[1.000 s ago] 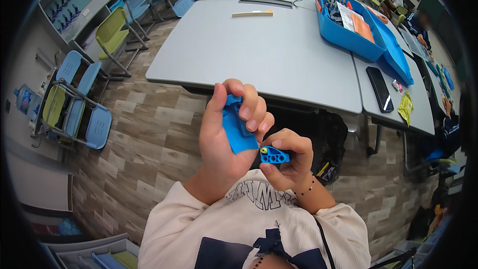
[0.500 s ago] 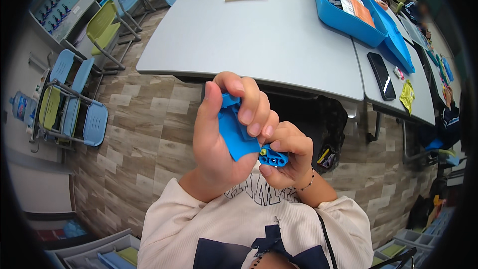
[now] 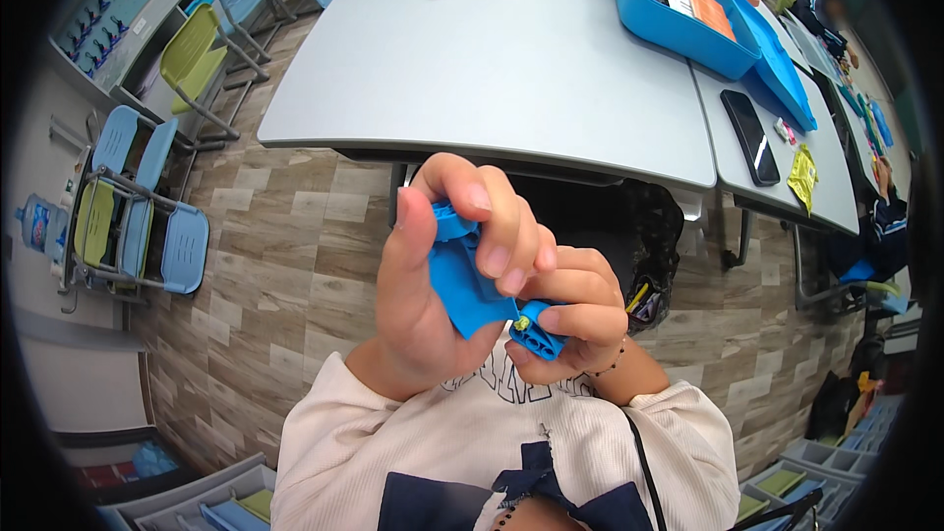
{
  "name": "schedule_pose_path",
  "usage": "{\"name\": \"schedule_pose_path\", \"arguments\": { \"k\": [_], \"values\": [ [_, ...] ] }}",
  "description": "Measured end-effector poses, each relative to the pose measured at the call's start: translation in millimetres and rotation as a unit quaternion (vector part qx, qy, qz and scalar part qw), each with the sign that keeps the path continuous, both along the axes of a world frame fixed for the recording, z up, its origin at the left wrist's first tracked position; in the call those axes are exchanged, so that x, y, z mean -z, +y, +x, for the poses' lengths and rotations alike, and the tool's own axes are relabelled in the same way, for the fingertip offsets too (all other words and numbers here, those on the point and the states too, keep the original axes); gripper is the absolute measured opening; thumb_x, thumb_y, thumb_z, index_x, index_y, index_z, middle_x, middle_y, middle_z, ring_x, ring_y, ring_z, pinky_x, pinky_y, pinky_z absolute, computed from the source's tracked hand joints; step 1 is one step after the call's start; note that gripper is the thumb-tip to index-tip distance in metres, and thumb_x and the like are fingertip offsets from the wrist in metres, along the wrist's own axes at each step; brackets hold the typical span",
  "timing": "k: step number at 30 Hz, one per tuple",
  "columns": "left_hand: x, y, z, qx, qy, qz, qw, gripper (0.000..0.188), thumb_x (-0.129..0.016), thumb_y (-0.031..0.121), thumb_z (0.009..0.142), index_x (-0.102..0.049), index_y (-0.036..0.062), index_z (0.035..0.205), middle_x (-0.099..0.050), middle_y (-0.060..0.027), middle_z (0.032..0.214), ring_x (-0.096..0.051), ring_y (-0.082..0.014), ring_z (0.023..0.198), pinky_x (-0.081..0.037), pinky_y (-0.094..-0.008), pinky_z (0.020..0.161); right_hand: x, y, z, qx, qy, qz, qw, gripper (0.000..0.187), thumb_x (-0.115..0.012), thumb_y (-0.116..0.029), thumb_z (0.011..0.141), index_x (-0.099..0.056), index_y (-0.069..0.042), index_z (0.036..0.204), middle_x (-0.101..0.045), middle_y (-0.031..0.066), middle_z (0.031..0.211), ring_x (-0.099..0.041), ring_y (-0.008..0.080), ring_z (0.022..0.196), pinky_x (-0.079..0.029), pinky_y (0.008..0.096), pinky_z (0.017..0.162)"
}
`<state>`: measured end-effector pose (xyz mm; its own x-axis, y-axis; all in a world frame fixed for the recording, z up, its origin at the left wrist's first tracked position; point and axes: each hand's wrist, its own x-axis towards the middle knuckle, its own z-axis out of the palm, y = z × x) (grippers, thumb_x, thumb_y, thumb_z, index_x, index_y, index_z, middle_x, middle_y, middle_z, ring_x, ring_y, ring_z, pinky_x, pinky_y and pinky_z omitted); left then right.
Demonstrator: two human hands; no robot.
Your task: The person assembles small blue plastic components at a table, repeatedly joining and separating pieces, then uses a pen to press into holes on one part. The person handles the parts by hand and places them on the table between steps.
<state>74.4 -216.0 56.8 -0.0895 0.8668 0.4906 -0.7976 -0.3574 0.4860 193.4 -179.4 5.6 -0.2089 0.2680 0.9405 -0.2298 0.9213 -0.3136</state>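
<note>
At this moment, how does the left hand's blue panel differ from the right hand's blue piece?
The panel is larger than the piece. The panel shows a broad smooth face; the piece shows round holes and a yellow-green bit. Both are blue and held.

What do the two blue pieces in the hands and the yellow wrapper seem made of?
Larger blue piece: likely plastic, satin-smooth, evenly coloured. Smaller blue piece: likely moulded plastic, smooth, with neat round holes. Yellow wrapper: crinkled and shiny, so perhaps foil or metallised film.

Panel (image 3: 462,287) in left hand (image 3: 411,305), apparently holed piece (image 3: 537,337) in right hand (image 3: 590,310)
</note>
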Motion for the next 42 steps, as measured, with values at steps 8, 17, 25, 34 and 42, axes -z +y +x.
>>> {"name": "schedule_pose_path", "arguments": {
  "k": [8, 17, 25, 34, 42],
  "values": [
    [9.2, -3.3, 2.0, -0.120, 0.118, -0.029, 0.985, 0.045, -0.027, 0.049, 0.099, -0.043, 0.0074, 0.107, -0.051, -0.0070, 0.074, -0.047, -0.0110, 0.065, -0.042, -0.0232, 0.065, 4.3, 6.2, 2.2, -0.029, 0.018, -0.036, 0.999, 0.042, -0.073, -0.008, 0.062, -0.048, -0.009, 0.095, -0.061, 0.0113, 0.085, -0.053, 0.0241, 0.068, -0.043, 0.0310, 0.057],
    [23.6, -2.9, -2.1, -0.106, 0.200, -0.150, 0.963, 0.038, -0.035, 0.042, 0.099, -0.046, 0.0056, 0.104, -0.052, -0.0068, 0.082, -0.048, -0.0084, 0.066, -0.041, -0.0188, 0.061, 15.1, 8.0, 10.7, -0.104, -0.020, -0.119, 0.987, 0.032, -0.068, -0.006, 0.062, -0.054, -0.005, 0.090, -0.062, 0.0093, 0.077, -0.056, 0.0193, 0.060, -0.042, 0.0276, 0.051],
    [40.9, -5.6, 1.0, -0.054, 0.262, -0.215, 0.939, 0.031, -0.039, 0.034, 0.100, -0.050, 0.0057, 0.100, -0.054, -0.0030, 0.077, -0.049, -0.0036, 0.069, -0.041, -0.0169, 0.060, 24.2, 0.5, 26.6, 0.021, -0.115, -0.024, 0.993, 0.028, -0.070, -0.009, 0.059, -0.056, -0.004, 0.083, -0.061, 0.0081, 0.075, -0.056, 0.0210, 0.055, -0.045, 0.0280, 0.046],
    [85.8, -42.4, 4.8, 0.021, 0.325, -0.347, 0.879, 0.036, -0.042, 0.042, 0.097, -0.050, 0.0071, 0.096, -0.050, 0.0016, 0.076, -0.046, -0.0022, 0.067, -0.040, -0.0174, 0.059, 58.2, -29.4, 45.2, -0.021, -0.190, -0.023, 0.981, 0.030, -0.073, -0.008, 0.058, -0.058, -0.001, 0.082, -0.061, 0.0096, 0.075, -0.057, 0.0189, 0.054, -0.048, 0.0269, 0.047],
    [122.9, -70.9, 13.0, 0.097, 0.311, -0.450, 0.832, 0.041, -0.029, 0.046, 0.099, -0.047, 0.0092, 0.094, -0.047, 0.0015, 0.070, -0.045, -0.0039, 0.062, -0.039, -0.0177, 0.058, 83.5, -55.3, 62.1, -0.077, -0.285, -0.078, 0.952, 0.031, -0.073, -0.013, 0.062, -0.062, 0.000, 0.088, -0.061, 0.0087, 0.081, -0.058, 0.0161, 0.060, -0.048, 0.0250, 0.050]
  ]
}}
